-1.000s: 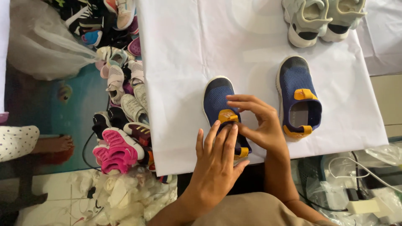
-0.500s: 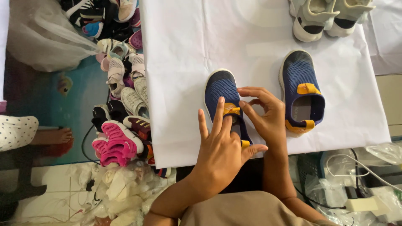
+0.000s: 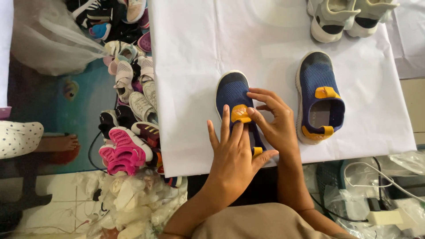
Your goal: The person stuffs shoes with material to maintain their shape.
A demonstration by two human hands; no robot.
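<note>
A person's two hands press down on a small navy knit shoe (image 3: 234,95) lying near the front edge of a table draped in white cloth (image 3: 190,66), its toe pointing toward the far edge. The left hand (image 3: 232,155) lies flat and spread over the heel end, while the right hand (image 3: 274,124) curls in from the side, fingertips (image 3: 251,111) touching the orange strap tab (image 3: 240,113) across the instep; neither hand is closed around the shoe. The shoe looks light and soft, with a mesh upper that would give under pressure and a firmer pale sole rim, so the heel or the sole edges seem the surest places to grip. Its mate (image 3: 319,98) sits to the right, well apart, opening upward. A pair of pale green shoes (image 3: 349,17) rests at the far edge.
</note>
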